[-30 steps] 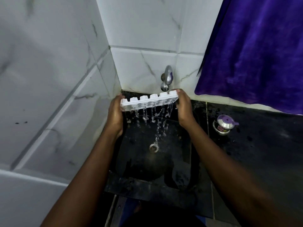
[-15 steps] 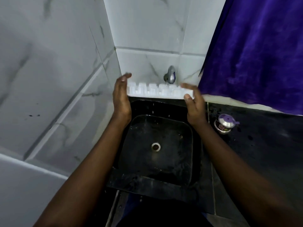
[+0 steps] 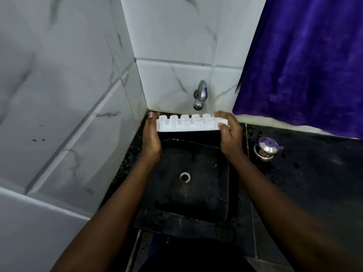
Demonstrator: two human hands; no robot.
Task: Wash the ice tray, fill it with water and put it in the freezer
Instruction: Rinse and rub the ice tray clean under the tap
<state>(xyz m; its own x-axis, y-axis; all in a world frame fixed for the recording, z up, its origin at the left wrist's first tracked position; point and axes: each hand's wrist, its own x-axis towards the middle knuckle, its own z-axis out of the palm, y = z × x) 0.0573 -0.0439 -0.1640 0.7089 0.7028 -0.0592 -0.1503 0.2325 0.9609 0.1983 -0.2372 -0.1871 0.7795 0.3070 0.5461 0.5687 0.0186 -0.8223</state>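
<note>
Your left hand (image 3: 151, 134) grips the ice tray (image 3: 188, 124) at its 9 o'clock end and your right hand (image 3: 230, 134) at 3 o'clock, holding it bottom-up over the 12 o'clock rim of the sink (image 3: 206, 193), under the tap (image 3: 200, 96). The wet plastic could slip from that grip. A second ago it poured water; now nothing drips.

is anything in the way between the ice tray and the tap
Nothing visible does. The ice tray, held at its ends by the left hand and right hand, sits just below the tap with only air between. Its cell bottoms seem to face up, so it likely needs flipping before filling.
</note>
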